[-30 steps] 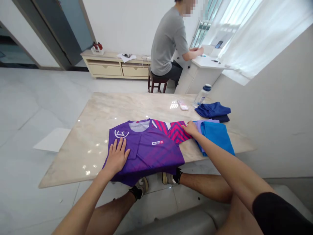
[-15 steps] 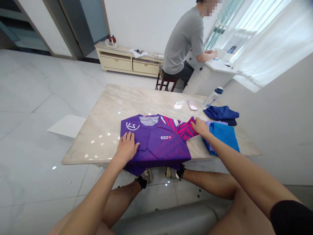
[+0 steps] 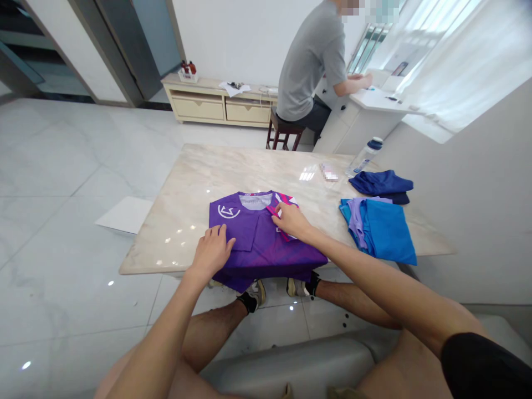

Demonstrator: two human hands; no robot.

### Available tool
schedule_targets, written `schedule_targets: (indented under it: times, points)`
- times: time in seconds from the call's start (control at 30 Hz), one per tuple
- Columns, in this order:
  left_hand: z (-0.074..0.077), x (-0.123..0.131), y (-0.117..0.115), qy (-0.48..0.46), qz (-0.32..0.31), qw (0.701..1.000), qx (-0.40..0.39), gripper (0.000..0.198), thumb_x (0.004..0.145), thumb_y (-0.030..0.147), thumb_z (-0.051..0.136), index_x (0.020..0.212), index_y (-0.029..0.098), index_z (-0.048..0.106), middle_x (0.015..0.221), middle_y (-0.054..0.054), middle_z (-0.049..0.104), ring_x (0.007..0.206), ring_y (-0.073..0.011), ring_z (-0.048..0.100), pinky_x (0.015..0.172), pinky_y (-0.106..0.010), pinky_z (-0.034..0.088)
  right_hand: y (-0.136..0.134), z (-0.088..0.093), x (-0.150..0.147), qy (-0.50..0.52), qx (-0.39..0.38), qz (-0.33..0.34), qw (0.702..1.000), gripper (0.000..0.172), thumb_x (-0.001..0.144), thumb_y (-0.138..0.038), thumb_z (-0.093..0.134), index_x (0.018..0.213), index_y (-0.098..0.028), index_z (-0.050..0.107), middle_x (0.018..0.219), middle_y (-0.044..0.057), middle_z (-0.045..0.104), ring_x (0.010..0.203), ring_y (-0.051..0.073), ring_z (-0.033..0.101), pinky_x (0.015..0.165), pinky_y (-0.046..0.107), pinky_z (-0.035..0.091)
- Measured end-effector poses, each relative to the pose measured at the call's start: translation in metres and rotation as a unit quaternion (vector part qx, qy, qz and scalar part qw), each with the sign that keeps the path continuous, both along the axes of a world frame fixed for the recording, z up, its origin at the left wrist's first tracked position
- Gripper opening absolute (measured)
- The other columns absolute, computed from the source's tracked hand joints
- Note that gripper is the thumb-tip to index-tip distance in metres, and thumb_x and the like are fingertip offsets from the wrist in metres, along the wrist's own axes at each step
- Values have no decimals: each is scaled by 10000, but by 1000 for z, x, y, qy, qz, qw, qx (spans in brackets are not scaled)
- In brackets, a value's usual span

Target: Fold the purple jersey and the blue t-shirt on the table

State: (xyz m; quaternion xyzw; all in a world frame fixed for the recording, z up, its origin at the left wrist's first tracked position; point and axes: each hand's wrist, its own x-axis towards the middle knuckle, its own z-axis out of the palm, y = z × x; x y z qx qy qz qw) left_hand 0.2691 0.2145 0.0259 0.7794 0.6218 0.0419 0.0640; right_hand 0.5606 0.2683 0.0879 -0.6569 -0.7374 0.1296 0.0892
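Observation:
A purple jersey (image 3: 266, 246) with a round white logo and a grey neckline lies on the marble table, its lower part hanging over the front edge. One sleeve is folded inward over the left side of its chest. My left hand (image 3: 213, 249) rests flat on that side, fingers spread. With bent fingers, my right hand (image 3: 293, 220) grips the pink-striped sleeve (image 3: 286, 199), which is folded over the right side of the jersey. The hand itself hides part of this sleeve.
On the marble table (image 3: 233, 166), folded blue and lilac clothes (image 3: 388, 230) lie at right, dark blue garments (image 3: 382, 183) behind them. A water bottle (image 3: 364, 158) stands farther back. Another person (image 3: 311, 61) sits on a stool (image 3: 285, 133) beyond the table. My legs are below the front edge.
My right hand has moved left with the pink-striped sleeve, bringing it from outstretched to folded over the jersey. My left hand has stayed on the jersey. The view has shifted slightly.

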Motion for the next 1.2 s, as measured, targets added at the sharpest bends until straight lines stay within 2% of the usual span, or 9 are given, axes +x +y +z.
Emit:
schedule_targets:
  times: [0.17,0.27,0.37,0.5,0.63,0.73,0.8,1.0,1.2]
  points:
    - [-12,3,-1,5,-20,1000,-12,625,1109,473,452,1592,89,549,1560,-248,609,1436,-412,569,1148,-540,532,-4,-23,3,87,-6,48,995,248,1067,-262,571,1212,-137,729,959,105,813,910,253,771,879,336,575]
    - [-20,6,1,-1,-39,999,-7,644,1107,478,450,1610,85,539,1651,-249,541,1527,-420,499,1256,-580,432,-8,-41,27,82,26,84,993,301,1061,-183,497,1231,-142,742,1167,147,810,1086,276,763,1018,391,575]
    - [-28,11,5,-6,-54,998,-12,666,1108,484,442,1648,100,505,1731,-227,459,1600,-422,422,1310,-601,357,-18,-62,38,48,43,135,989,379,1087,-215,464,1328,-133,744,1454,197,711,1363,330,658,1213,494,487]
    - [-33,17,9,-16,-69,997,-14,680,1114,496,423,1694,143,459,1768,-204,412,1627,-415,391,1318,-600,349,-27,-84,24,38,57,213,975,501,1137,-308,417,1561,-146,629,1727,190,473,1594,341,451,1321,554,369]
    - [-37,26,5,-15,-72,997,-34,681,1121,506,418,1740,224,407,1823,-153,321,1670,-423,315,1333,-659,296,-28,-99,12,18,52,243,968,591,1166,-383,385,1717,-180,452,1813,142,341,1693,316,288,1373,546,266]
    - [-40,35,-3,-13,-62,998,-27,687,1131,490,375,1765,226,360,1843,-121,268,1708,-426,211,1350,-738,165,-27,-105,16,11,45,240,970,624,1168,-412,391,1763,-227,364,1840,104,282,1723,291,208,1391,551,205]
    - [-42,40,-7,-16,-64,998,0,683,1135,471,348,1770,220,348,1845,-102,263,1722,-400,177,1367,-725,102,-26,-107,20,9,44,237,970,635,1169,-432,387,1771,-236,345,1846,100,259,1728,286,187,1394,552,187]
    - [-42,47,-17,-13,-85,996,23,662,1132,440,341,1758,227,381,1827,-92,310,1714,-357,231,1387,-663,123,-37,-109,27,1,45,210,977,647,1170,-459,364,1774,-231,335,1832,129,284,1727,315,186,1382,599,180]
    - [-32,49,-32,-18,-87,995,-50,660,1122,451,387,1750,245,390,1821,-102,329,1716,-360,226,1368,-699,151,-76,-102,53,-8,-24,187,982,662,1149,-486,407,1761,-235,372,1830,148,270,1714,352,220,1358,642,237]
